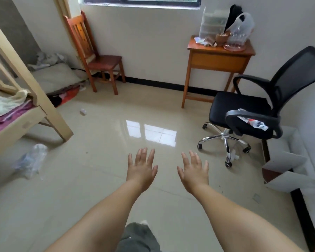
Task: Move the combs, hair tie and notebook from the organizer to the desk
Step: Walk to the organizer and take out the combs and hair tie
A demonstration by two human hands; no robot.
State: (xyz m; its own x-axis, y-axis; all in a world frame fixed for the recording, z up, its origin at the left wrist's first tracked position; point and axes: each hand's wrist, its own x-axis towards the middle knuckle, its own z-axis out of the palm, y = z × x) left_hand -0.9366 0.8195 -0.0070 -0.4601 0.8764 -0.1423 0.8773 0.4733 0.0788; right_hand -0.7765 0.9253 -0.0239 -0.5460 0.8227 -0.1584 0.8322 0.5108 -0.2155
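Observation:
A small wooden desk [219, 60] stands against the far wall at the right. On it sits a clear plastic drawer organizer [211, 24], beside a plastic bag [242, 28], a brown bowl [221, 38] and a pink dish [234, 47]. Combs, hair tie and notebook cannot be made out from here. My left hand [141, 169] and my right hand [194, 172] are stretched out over the tiled floor, palms down, fingers spread, holding nothing, far from the desk.
A black office chair [247, 110] stands in front of the desk's right side. A wooden chair [96, 57] is at the back left, a bed frame [25, 99] on the left. A crumpled plastic bag [32, 160] lies on the floor. White boxes [287, 166] sit at the right wall.

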